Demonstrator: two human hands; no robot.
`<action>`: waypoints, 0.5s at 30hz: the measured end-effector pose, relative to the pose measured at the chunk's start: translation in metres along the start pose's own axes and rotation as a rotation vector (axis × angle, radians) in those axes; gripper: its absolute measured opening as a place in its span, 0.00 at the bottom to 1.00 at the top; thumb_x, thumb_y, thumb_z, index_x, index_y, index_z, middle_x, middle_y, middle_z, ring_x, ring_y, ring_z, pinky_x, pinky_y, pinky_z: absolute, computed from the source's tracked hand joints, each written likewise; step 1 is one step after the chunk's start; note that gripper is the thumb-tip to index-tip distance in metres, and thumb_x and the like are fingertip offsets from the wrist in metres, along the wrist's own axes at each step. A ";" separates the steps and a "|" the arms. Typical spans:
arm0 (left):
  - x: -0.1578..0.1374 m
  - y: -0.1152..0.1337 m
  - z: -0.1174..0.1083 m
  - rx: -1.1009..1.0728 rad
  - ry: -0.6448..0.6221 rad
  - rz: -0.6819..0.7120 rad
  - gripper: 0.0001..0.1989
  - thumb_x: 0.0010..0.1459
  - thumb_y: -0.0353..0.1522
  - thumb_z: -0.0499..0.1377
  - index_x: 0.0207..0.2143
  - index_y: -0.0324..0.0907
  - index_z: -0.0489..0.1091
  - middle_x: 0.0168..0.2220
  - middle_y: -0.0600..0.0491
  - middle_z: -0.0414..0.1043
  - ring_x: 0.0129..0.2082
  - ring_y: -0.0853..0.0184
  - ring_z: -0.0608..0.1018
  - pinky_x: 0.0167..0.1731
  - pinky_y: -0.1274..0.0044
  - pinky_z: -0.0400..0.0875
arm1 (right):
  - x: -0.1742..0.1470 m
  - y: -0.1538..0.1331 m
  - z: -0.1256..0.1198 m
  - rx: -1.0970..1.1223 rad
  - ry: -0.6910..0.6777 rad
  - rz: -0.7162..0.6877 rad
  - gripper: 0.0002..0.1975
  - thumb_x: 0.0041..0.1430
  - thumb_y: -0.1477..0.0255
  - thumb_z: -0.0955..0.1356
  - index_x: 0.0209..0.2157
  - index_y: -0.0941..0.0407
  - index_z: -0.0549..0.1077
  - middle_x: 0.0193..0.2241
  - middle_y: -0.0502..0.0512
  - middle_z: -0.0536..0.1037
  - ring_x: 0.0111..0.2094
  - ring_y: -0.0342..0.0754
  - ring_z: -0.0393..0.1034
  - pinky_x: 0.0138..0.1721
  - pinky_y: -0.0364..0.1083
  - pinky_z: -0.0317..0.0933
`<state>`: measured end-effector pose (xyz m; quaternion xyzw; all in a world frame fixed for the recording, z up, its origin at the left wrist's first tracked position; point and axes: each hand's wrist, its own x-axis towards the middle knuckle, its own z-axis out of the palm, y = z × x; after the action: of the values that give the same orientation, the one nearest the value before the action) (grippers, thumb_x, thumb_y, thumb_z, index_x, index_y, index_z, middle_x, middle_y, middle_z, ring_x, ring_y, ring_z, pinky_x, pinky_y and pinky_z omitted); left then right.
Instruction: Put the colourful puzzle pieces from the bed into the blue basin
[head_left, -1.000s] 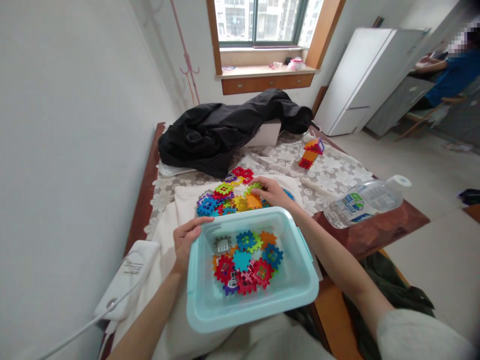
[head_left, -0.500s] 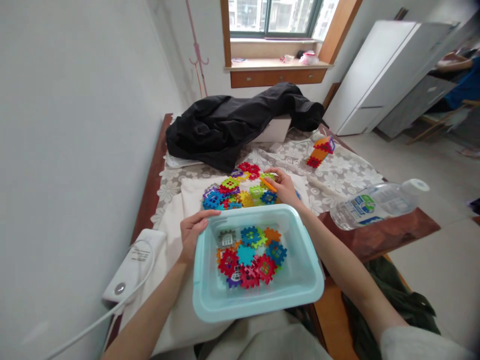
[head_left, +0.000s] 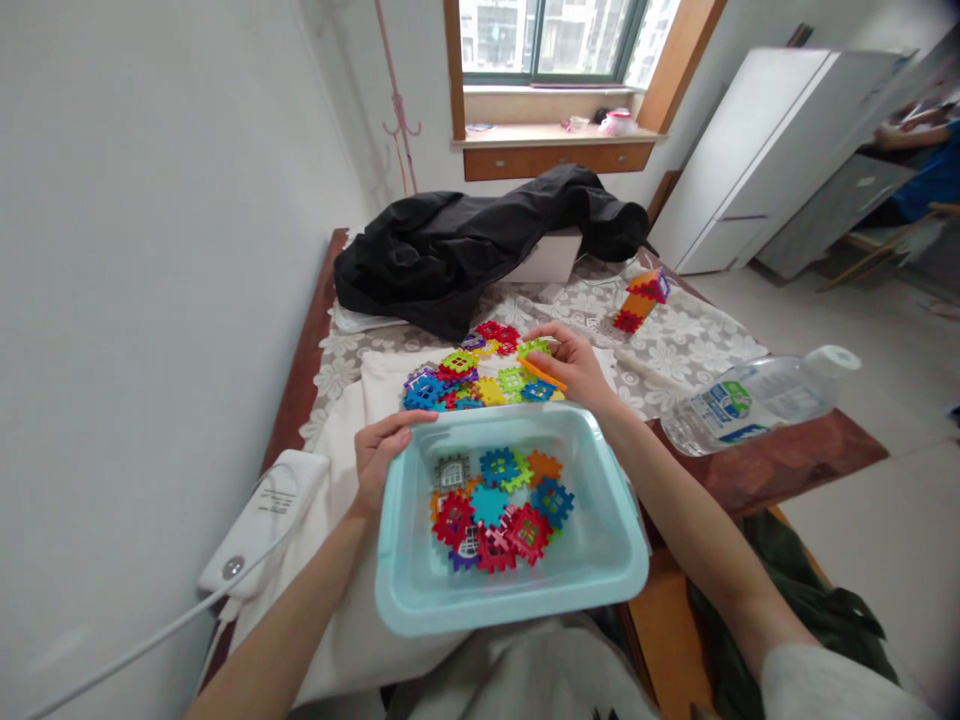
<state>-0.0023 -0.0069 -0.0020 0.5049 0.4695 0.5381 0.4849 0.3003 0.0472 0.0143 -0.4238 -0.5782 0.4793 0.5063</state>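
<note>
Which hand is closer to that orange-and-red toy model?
Right. The right hand, pinching an orange piece, is nearby, left of the toy model; the left hand is farther left and nearer the body, gripping the light blue bin by its rim.

Aqua tub (head_left: 517, 608), white-flowered tablecloth (head_left: 694, 350)

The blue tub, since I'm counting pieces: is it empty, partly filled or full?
Partly filled: colored toothed pieces lie in the blue tub, with its floor visible around them.
</note>
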 end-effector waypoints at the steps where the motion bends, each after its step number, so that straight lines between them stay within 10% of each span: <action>1: 0.000 0.001 0.000 -0.001 0.004 -0.011 0.15 0.48 0.39 0.67 0.32 0.39 0.88 0.26 0.47 0.83 0.24 0.64 0.75 0.24 0.77 0.66 | -0.001 -0.006 -0.001 -0.017 -0.060 -0.012 0.21 0.61 0.52 0.77 0.50 0.49 0.78 0.29 0.46 0.74 0.26 0.44 0.66 0.27 0.43 0.62; 9: 0.002 -0.003 -0.009 0.060 -0.040 -0.043 0.13 0.49 0.38 0.67 0.33 0.43 0.89 0.23 0.49 0.82 0.20 0.66 0.74 0.21 0.78 0.63 | 0.008 -0.045 -0.007 -0.224 -0.774 -0.233 0.14 0.70 0.56 0.72 0.48 0.50 0.84 0.46 0.55 0.86 0.49 0.52 0.79 0.54 0.51 0.70; 15: -0.001 0.005 0.002 0.048 0.023 -0.031 0.14 0.46 0.38 0.66 0.31 0.42 0.89 0.27 0.48 0.84 0.25 0.64 0.77 0.24 0.77 0.66 | 0.010 0.004 -0.032 -0.278 -0.308 -0.239 0.21 0.75 0.52 0.65 0.49 0.50 0.84 0.49 0.58 0.85 0.54 0.55 0.78 0.62 0.57 0.67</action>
<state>-0.0008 -0.0078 0.0026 0.5027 0.4956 0.5250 0.4754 0.3310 0.0615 0.0131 -0.3399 -0.7552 0.3905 0.4020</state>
